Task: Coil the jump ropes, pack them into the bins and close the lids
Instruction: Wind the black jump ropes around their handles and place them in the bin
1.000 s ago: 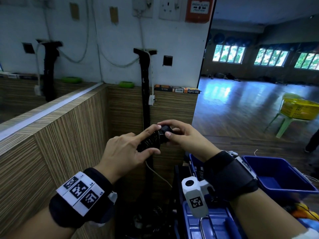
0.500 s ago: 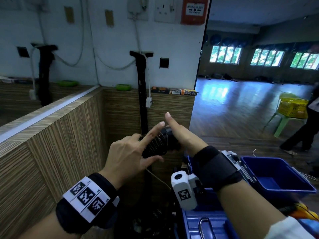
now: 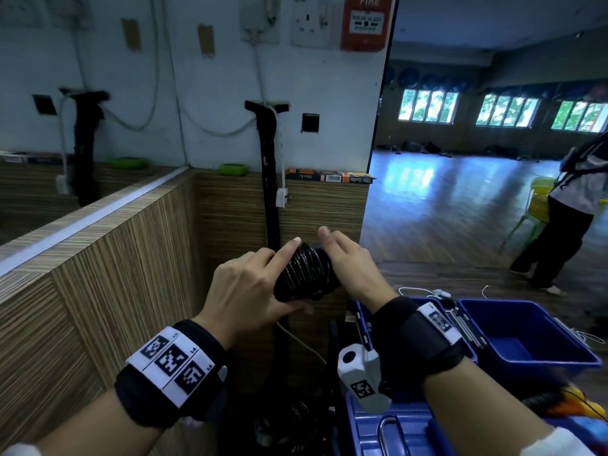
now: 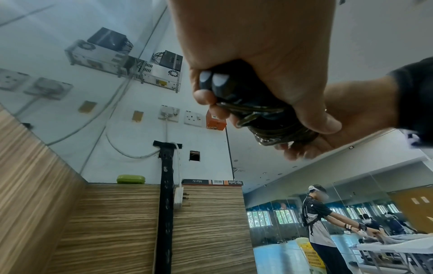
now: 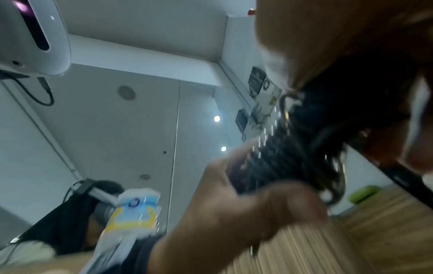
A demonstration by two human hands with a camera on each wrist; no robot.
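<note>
Head view, rope: coiled black rope [image 3: 304,271] held in mid-air between both hands, well above the bins, left of the open bin.
Head view, left hand: left hand [image 3: 245,296] grips the near-left end of the bundle; thumb under it, forefinger stretched along the top, other fingers curled round.
Head view, right hand: right hand [image 3: 350,268] lies against the far-right end; fingers fairly straight, close together, tips pointing up. Whether the thumb clamps the coil, cannot tell.
Head view, bins: open blue bin [image 3: 556,334] at near right, nothing seen inside it; a blue lid with a metal handle [image 3: 388,436] at the near edge.
Left wrist view, grip: fingers [image 4: 203,96] and thumb clamped on the two rope handles [image 4: 215,83] side by side, with turns of cord [image 4: 276,129] wound round them; the right hand's palm backs the coil.
Right wrist view, state: blurred. Dark bundle [image 5: 293,153] shows between both hands; finger positions cannot be read.
Step in hand: judged as finishing the coil, the last turns being secured round the handles.
Next move: calls for the loose end to be tucked so the coil holds, then the bundle carried right and down into the open bin. Lids not yet closed.
</note>
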